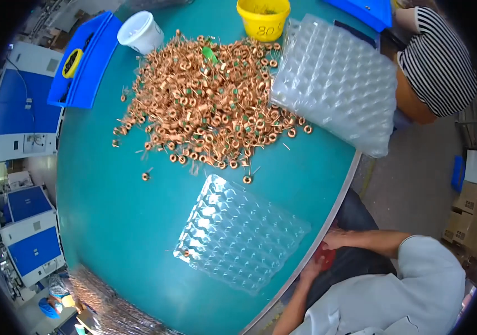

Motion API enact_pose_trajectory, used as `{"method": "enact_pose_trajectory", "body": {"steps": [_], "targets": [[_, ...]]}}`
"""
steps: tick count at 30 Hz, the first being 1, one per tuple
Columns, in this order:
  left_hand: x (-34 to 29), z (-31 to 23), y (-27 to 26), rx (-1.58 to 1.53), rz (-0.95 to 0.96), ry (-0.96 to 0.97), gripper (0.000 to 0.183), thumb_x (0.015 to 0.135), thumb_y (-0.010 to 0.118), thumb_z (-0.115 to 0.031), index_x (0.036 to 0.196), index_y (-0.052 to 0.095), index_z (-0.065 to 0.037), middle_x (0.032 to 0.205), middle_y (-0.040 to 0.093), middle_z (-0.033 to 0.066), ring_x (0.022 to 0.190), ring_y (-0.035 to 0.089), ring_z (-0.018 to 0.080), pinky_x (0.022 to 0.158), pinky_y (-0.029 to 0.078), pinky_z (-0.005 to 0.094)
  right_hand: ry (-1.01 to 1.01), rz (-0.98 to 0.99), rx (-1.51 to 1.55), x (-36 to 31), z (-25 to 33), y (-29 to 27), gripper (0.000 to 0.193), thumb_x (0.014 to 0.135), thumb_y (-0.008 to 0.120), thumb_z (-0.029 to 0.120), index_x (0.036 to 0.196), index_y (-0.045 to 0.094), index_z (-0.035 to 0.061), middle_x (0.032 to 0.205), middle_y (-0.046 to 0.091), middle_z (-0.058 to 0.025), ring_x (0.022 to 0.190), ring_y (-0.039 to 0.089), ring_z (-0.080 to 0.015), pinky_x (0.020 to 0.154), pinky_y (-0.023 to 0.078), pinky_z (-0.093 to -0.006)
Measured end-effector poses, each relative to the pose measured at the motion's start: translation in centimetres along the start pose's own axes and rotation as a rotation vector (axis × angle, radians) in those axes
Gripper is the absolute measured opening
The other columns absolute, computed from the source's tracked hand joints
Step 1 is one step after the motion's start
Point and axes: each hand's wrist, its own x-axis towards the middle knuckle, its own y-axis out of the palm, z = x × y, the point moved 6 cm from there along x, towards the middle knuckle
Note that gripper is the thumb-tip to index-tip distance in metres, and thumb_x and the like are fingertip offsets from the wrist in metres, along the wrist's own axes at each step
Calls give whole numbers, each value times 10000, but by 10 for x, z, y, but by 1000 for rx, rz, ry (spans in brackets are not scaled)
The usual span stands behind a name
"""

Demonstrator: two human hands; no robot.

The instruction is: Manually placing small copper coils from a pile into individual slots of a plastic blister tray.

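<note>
Below the table's right edge, over dark trousers, my left hand (312, 268) is closed on a small, smooth red thing (325, 259) whose kind I cannot make out. Just above it, my right hand (333, 240) is closed beside the red thing, its fingertips partly hidden. On the green table (121, 223), close to both hands, lies a clear plastic tray (249, 223) with rows of pockets. One copper-wound ring coil (186, 253) sits at its left corner. Beyond the tray spreads a large heap of copper-wound ring coils (205, 100) with wire leads, a green scrap (209, 54) on top.
A stack of clear pocketed trays (336, 84) overhangs the table's right edge. Behind the heap stand a yellow bucket (263, 19), a white bucket (141, 33) and a blue bin (85, 61). A person in a striped sleeve (439, 61) is at upper right. Wire bundles (115, 304) lie at lower left.
</note>
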Motion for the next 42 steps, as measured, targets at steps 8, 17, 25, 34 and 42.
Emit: {"method": "enact_pose_trajectory", "body": {"steps": [8,17,25,34,42], "targets": [[-27,-165,-172,-497,81,134,315,918,653,-123,1214,623,-18,1185,649,145,1057,641,230,923,493,318,-433,-1355,-105,-211,32,-286,398,719,776,182,1070,655,38,1099,618,-152,1003,607,-361,841,491,-474],[329,-264,-344,492,-589,848,248,877,623,-26,1122,640,5,1186,620,196,1125,572,373,978,443,439,23,-1240,-100,-119,-88,-367,852,633,834,144,1405,476,193,1468,375,-157,1410,271,-409,1132,234,-573],[518,-272,-289,1029,-276,742,381,858,632,-165,1234,590,-122,1178,623,142,1063,585,376,951,448,440,-23,-1221,-45,-114,-148,-370,829,625,833,140,1381,504,225,1472,383,-143,1403,281,-415,1123,245,-579],[494,-226,-306,1133,-99,711,255,863,650,-289,1093,672,-182,1046,623,96,1053,567,319,923,442,450,-181,-1520,182,-115,-122,-370,514,673,780,95,1162,630,47,1291,538,-168,1258,480,-395,1038,391,-521],[435,-187,-321,1141,6,669,222,811,685,-225,1030,696,-190,970,629,95,985,584,305,918,439,424,-139,-1401,550,20,-47,-345,588,776,735,138,1288,503,-34,1335,481,-217,1240,465,-398,1043,376,-484]]}}
